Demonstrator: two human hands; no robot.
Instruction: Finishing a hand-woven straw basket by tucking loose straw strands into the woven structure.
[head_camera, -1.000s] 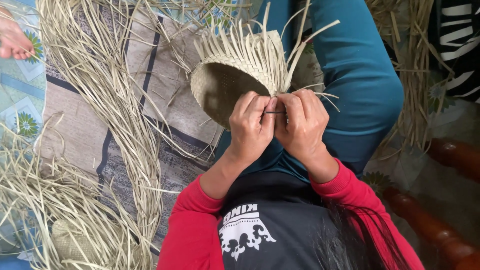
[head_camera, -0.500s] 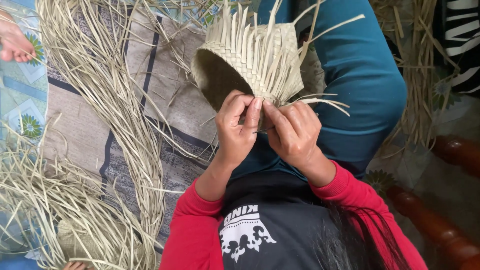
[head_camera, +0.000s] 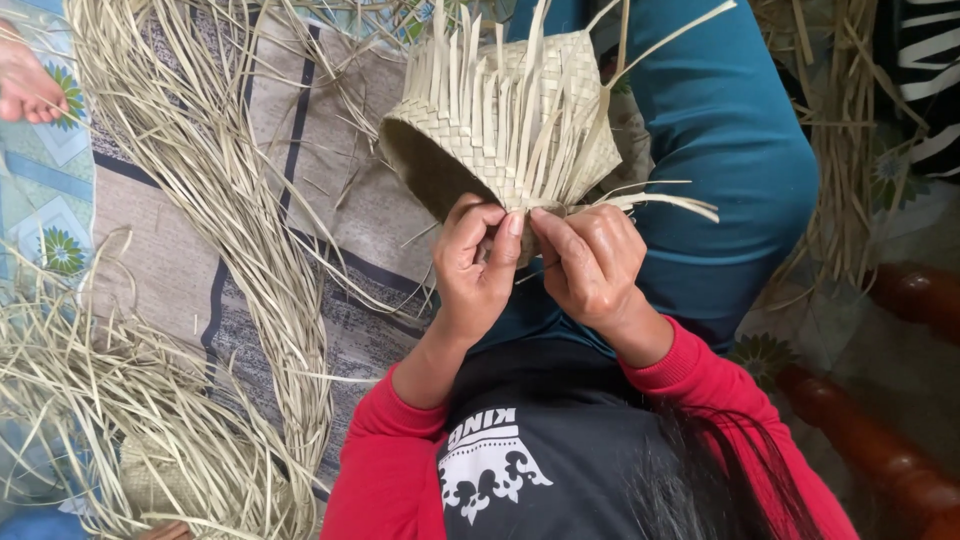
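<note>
Both hands have slid along the basket (head_camera: 500, 130); left hand (head_camera: 475, 265) and right hand (head_camera: 590, 262) pinch its near edge, strips pointing away.

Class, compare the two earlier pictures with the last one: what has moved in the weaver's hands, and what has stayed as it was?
The half-woven pale straw basket has been turned, so its loose strip ends now fan upward and more of its plaited side shows. The left hand and right hand have kept pinching strips at its lower edge, nothing let go. The loose pile of dried straw strips on the patterned mat lies unchanged.
</note>
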